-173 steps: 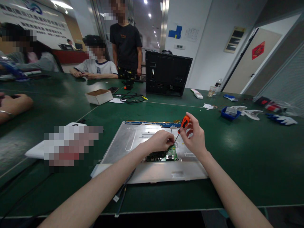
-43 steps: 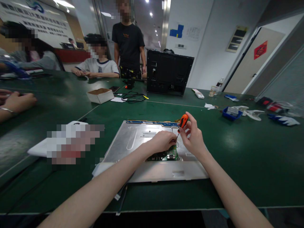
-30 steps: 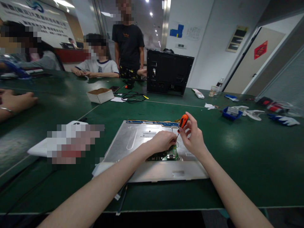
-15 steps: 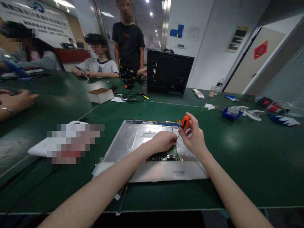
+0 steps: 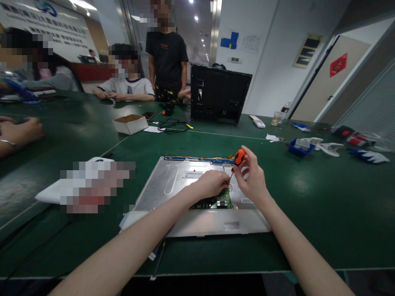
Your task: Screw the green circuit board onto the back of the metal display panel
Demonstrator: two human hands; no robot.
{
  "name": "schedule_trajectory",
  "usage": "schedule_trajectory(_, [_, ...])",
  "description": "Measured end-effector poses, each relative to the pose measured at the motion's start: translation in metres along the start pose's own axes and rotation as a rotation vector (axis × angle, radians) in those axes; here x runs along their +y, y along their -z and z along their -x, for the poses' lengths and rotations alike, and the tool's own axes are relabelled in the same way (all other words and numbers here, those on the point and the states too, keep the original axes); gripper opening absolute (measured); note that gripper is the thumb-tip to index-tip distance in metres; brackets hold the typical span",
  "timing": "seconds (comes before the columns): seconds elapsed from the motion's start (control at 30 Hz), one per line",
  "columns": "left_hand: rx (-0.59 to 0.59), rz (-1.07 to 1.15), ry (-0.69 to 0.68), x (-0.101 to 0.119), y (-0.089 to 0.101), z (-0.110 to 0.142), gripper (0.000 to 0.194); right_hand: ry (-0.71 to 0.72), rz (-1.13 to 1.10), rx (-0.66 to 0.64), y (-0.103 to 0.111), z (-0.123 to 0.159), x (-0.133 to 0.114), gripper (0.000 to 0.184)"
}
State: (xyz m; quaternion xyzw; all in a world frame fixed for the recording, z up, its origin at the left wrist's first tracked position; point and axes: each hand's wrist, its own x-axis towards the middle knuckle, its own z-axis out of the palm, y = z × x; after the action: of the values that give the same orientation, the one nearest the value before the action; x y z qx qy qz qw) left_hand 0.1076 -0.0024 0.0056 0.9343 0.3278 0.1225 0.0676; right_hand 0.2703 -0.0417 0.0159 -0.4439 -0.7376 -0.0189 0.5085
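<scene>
Pinching the tilted screwdriver (image 5: 238, 158), the right hand (image 5: 253, 174) sits beside the left hand (image 5: 213, 182), whose bunched fingers' hold is unclear. The board (image 5: 213, 203) lies on the panel (image 5: 173, 181); screwing seems underway, remainder untellable.

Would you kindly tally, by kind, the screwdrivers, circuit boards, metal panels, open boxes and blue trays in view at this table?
Screwdriver: 1
Circuit boards, the blue strip and the green board: 2
Metal panel: 1
Open box: 1
Blue tray: 1
Total: 6
</scene>
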Motion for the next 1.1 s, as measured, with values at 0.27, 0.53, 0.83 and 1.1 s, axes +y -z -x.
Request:
schedule_trajectory(0.27, [-0.017, -0.001, 0.011, 0.0004, 0.0018, -0.0007, 0.009, -0.008, -0.009, 0.01, 0.001, -0.0002, -0.0006, 0.058])
schedule_trajectory(0.53, [-0.023, -0.004, 0.018, 0.0007, 0.0015, -0.0005, 0.009, -0.01, -0.005, 0.005, 0.0017, -0.0002, 0.0016, 0.059])
schedule_trajectory(0.83, [-0.007, 0.021, 0.004, -0.001, -0.0003, 0.0, 0.009, -0.01, -0.007, -0.012, 0.0001, 0.0002, 0.0023, 0.06])
schedule_trajectory(1.1, [-0.003, 0.028, -0.008, -0.0015, 0.0, 0.0002, 0.009, -0.015, -0.001, -0.008, 0.0001, -0.0003, 0.0023, 0.059])
